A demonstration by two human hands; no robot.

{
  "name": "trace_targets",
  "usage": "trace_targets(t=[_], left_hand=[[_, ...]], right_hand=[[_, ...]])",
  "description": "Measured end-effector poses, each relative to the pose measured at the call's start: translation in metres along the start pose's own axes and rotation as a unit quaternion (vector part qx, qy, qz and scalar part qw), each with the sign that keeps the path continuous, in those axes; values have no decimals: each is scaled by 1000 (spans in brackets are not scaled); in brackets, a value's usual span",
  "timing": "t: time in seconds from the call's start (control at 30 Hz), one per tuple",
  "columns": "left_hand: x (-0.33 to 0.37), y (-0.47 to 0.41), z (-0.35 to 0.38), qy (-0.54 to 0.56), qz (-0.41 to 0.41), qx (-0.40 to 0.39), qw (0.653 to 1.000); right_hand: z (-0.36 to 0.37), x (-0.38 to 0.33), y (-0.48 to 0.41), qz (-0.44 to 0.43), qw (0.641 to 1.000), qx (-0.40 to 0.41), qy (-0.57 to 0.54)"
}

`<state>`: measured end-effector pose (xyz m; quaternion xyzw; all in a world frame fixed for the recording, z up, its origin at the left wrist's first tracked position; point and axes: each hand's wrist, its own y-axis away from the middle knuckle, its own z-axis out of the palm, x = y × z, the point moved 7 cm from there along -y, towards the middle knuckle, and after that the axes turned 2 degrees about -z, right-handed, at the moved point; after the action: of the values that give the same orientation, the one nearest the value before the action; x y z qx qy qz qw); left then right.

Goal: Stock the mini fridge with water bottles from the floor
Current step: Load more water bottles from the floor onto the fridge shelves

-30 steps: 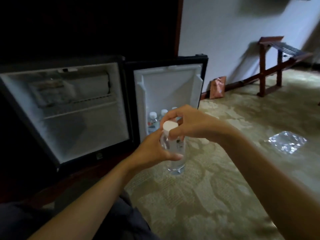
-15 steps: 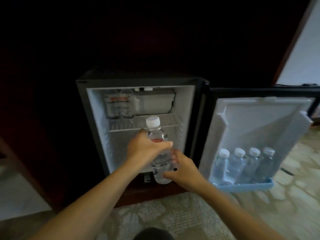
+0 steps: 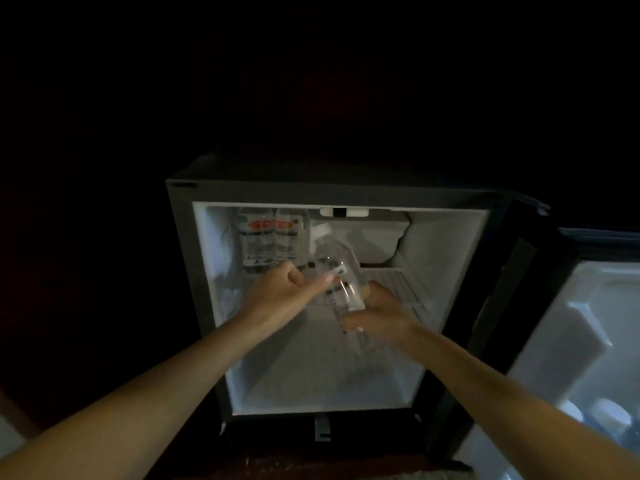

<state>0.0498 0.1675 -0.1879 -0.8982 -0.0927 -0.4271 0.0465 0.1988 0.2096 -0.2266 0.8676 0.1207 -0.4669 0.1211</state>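
I'm stocking the bottle (image 3: 337, 268). It hangs tilted, cap leading, over the wire shelf (image 3: 394, 280) inside the fridge (image 3: 346, 195). My right hand (image 3: 377, 318) is wrapped round its base. My left hand (image 3: 277, 294) only steadies it, one straight finger against its side. Next, I judge, it needs standing upright beside the two bottles (image 3: 258, 242) at the shelf's left.

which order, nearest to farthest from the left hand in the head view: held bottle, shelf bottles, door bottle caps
1. held bottle, right at the left hand
2. shelf bottles, just behind it, upper left of the fridge
3. door bottle caps, far right, low in the door
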Motion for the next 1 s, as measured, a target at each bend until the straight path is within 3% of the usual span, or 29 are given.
trace_targets(t=[0.13,0.3,0.53,0.73,1.0], left_hand=[[-12,-33,-1,-30,-6,-9,999],[-21,-62,10,-127,48,-1,991],[-30,-88,10,-115,43,24,992],[-30,-93,2,-167,64,43,983],[-23,-80,4,-230,82,46,969]], right_hand=[[-2,-5,-30,33,999,-6,-37],[-5,-12,-66,46,994,13,-96],[6,-11,-114,49,985,65,-155],[23,-4,-140,30,960,108,-255],[19,-5,-128,-19,946,141,-291]])
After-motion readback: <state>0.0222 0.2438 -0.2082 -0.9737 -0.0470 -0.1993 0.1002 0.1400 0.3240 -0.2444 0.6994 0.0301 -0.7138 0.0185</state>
